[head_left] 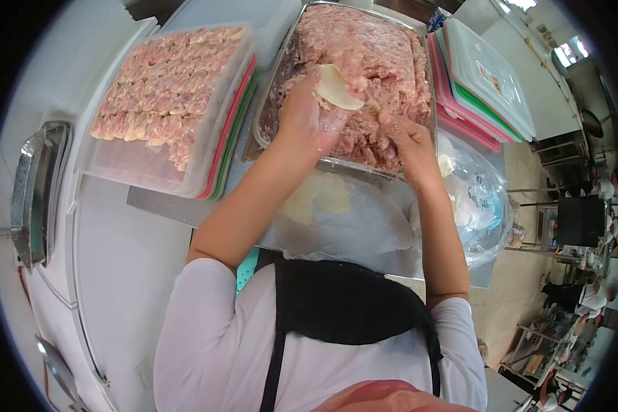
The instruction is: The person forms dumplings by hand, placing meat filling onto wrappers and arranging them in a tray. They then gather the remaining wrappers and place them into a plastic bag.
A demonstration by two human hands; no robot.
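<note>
Metal table (161, 203), hands (410, 141) half-curled (pale wrapper (339, 90) in the left (302, 113)).

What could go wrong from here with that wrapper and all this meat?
The thin wrapper in the left hand might tear with handling. Bits of minced meat could drop off the right hand, which is close to the metal tray's near rim. The meat-topped pieces, packed tightly in rows, may stick together.

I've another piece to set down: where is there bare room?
The left plastic container: bare at its near-left corner, between the meat pieces and rim. Crowded: the metal tray, with minced meat, left hand and right hand.
</note>
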